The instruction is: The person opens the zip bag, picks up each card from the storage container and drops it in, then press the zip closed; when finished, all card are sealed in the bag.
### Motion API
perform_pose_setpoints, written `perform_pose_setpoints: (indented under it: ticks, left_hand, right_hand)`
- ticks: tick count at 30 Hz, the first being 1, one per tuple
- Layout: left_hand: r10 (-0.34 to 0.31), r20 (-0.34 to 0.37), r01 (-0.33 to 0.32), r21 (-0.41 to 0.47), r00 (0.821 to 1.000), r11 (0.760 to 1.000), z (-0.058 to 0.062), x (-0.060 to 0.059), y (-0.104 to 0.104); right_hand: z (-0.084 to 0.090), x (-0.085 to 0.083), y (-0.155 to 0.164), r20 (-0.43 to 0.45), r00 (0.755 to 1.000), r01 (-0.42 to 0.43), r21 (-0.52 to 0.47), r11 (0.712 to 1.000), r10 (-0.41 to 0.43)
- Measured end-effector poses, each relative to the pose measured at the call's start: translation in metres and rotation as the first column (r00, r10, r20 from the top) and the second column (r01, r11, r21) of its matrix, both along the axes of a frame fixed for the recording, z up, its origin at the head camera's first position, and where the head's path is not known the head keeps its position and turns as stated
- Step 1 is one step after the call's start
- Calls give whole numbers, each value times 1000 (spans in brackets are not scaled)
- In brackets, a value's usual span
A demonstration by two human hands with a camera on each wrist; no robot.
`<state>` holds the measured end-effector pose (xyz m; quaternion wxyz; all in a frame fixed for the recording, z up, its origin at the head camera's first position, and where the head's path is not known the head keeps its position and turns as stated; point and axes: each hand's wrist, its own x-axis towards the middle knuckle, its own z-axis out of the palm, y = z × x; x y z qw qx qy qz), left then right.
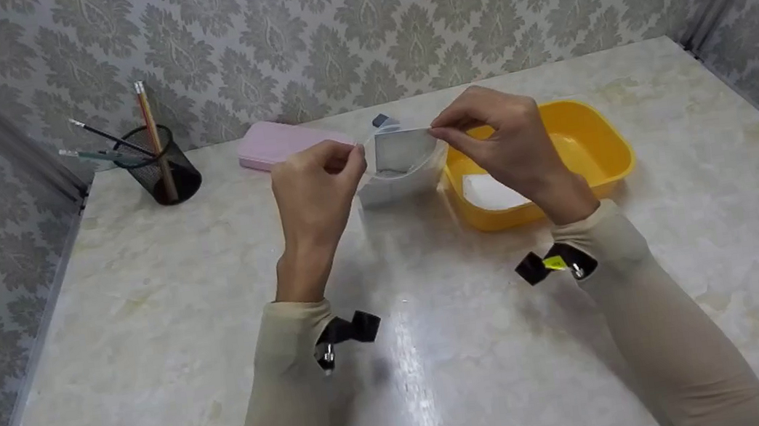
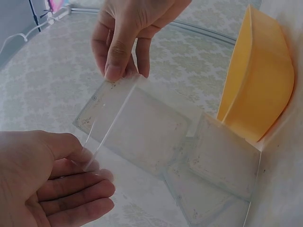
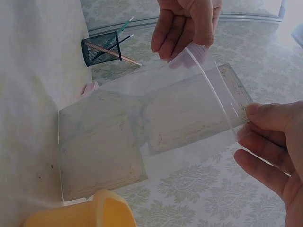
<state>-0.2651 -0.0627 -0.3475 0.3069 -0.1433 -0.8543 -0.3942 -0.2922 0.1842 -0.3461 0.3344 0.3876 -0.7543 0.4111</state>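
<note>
A clear zip bag (image 1: pixel 371 196) stands at the middle of the table, mouth up and spread into an oval. My left hand (image 1: pixel 313 185) pinches the left side of its mouth between thumb and index finger. On the other side, my right hand (image 1: pixel 498 139) pinches the rim together with the corner of a pale card (image 1: pixel 400 150). That card, with an ornate printed border, pokes partly out past the zip line in the left wrist view. Lower in the bag lie more such cards (image 2: pixel 225 158), overlapping one another.
A yellow plastic tub (image 1: pixel 601 140) stands just right of the bag, with a white paper piece (image 1: pixel 492 192) in it. Behind my left hand lies a pink case (image 1: pixel 289 139). A black mesh cup (image 1: pixel 182 176) holding several pencils is at back left. A small dark object (image 1: pixel 380 120) sits behind the bag.
</note>
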Motion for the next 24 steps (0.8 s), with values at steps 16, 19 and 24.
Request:
perform_pose_setpoints:
  ticks: [16,19,24]
  left_hand:
    - [-41,35,39,57,999,998,0,-1,0]
    - [-62,61,55,108,996,993,1,-1,-1]
    - [-97,96,72,237,991,969,1,-1,-3]
  right_hand:
    - [-2,-1,-1,-62,997,51,40,998,-48]
    - [-2,-1,0,-70,996,58,44,997,-55]
    - [-1,-1,0,-84,994,68,54,996,-63]
